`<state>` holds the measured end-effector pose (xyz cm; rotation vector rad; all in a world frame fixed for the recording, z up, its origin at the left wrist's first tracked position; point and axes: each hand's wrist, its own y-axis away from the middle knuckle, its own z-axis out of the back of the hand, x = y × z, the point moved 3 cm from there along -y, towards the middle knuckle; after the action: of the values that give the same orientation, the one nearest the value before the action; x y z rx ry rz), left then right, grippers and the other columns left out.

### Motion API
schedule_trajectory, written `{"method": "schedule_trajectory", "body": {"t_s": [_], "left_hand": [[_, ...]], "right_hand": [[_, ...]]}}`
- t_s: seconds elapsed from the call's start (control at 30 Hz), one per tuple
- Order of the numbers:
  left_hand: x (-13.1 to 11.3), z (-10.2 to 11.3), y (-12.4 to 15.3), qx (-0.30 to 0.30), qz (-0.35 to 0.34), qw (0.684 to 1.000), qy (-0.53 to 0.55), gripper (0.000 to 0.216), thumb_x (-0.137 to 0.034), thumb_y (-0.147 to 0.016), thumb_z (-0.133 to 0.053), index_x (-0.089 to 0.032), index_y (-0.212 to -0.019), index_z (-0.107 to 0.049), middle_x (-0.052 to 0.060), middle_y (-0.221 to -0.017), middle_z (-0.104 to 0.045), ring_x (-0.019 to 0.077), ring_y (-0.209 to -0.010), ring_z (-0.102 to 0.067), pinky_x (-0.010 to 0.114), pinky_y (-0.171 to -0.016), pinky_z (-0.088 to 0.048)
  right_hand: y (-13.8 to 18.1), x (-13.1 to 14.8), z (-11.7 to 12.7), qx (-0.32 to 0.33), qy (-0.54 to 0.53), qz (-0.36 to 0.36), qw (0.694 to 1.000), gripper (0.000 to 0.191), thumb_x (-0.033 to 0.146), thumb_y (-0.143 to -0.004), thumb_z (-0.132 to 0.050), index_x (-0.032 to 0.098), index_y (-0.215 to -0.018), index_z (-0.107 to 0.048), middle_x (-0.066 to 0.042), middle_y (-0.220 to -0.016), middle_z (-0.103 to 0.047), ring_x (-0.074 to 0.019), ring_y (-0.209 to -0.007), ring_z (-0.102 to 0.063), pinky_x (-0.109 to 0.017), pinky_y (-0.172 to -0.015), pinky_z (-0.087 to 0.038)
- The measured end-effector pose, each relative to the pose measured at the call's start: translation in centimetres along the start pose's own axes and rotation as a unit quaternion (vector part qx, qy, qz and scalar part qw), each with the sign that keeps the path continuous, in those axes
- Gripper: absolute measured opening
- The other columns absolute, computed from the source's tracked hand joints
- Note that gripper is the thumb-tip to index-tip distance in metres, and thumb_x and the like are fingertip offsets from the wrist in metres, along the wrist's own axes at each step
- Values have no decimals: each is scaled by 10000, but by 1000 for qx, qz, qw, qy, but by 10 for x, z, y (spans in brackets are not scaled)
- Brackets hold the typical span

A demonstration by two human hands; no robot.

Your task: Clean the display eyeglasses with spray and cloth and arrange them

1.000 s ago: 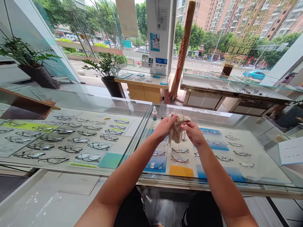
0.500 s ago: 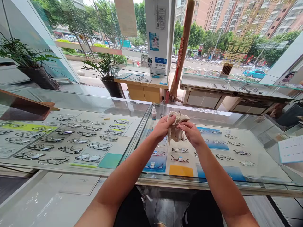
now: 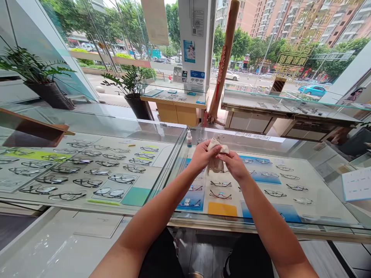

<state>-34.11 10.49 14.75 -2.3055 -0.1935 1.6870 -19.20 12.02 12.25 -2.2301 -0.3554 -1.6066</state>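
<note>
Over the right-hand glass counter, my left hand (image 3: 203, 155) is closed around a beige cleaning cloth (image 3: 214, 165), its thumb pressed on the folds. Close beside it, my right hand (image 3: 234, 164) pinches at the cloth's right side, fingers closed. Thin wire-like parts of a pair of eyeglasses (image 3: 221, 136) poke out of the cloth; most of the frame is hidden by the cloth and my fingers. A small white-capped spray bottle (image 3: 189, 139) stands upright on the counter, just beyond my left hand.
Below me, the glass display counter (image 3: 327, 210) holds rows of eyeglasses. Another display case (image 3: 136, 208) adjoins on the left, with a brown wooden stand (image 3: 31, 125) on top. Farther off are potted plants (image 3: 139, 104), a wooden post (image 3: 223, 65) and more showcases (image 3: 174, 110) by the windows.
My left thumb and fingers have shifted right across the cloth, and the two hands are closer together. The cloth is more bunched up. The bottle stays in place.
</note>
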Motion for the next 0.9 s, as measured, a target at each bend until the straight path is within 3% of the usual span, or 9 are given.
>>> {"method": "schedule_trajectory", "body": {"t_s": [0.2,0.33,0.47,0.57,0.7,0.9], "left_hand": [[3,1,0,-59,-35,997,-45,611,-749,-851,-792,-159,-779,-646,-19,-658,-569,111,-634,-472,251,-627,-378],[5,6,-4,10,25,999,41,613,-734,-804,-847,-148,-849,-672,9,-708,-644,128,-653,-547,253,-639,-435],[-1,6,-2,75,52,991,98,539,-537,-773,-958,-156,-1087,-744,47,-915,-733,168,-799,-665,281,-766,-531],[-3,3,1,89,46,990,99,532,-433,-769,-982,-177,-1167,-739,41,-967,-732,159,-828,-670,271,-797,-535],[0,-1,1,65,26,995,74,494,-495,-773,-968,-152,-1023,-714,17,-859,-688,122,-727,-608,237,-703,-484],[7,0,-3,-8,-18,1000,6,577,-711,-852,-824,-148,-876,-700,-22,-631,-575,97,-576,-479,230,-581,-371]], "right_hand": [[1,1,-5,12,13,8,1000,351,522,-705,-971,258,-879,-817,-13,-925,-774,-209,-905,-676,-359,-908,-541],[0,4,2,-11,6,9,1000,334,529,-718,-952,236,-823,-830,-29,-893,-768,-213,-897,-653,-364,-905,-523],[0,7,6,-19,-22,18,999,293,501,-720,-940,241,-809,-839,-35,-894,-763,-213,-903,-642,-355,-900,-518],[0,6,4,-18,-34,4,999,307,496,-693,-957,244,-818,-833,-36,-911,-775,-223,-940,-659,-364,-945,-521],[0,1,0,-8,-12,3,1000,384,510,-684,-973,259,-934,-824,-18,-943,-792,-233,-973,-679,-391,-1001,-522],[1,-2,-6,33,36,23,999,369,546,-743,-953,265,-929,-804,-18,-1026,-781,-221,-1012,-679,-387,-1020,-527]]}}
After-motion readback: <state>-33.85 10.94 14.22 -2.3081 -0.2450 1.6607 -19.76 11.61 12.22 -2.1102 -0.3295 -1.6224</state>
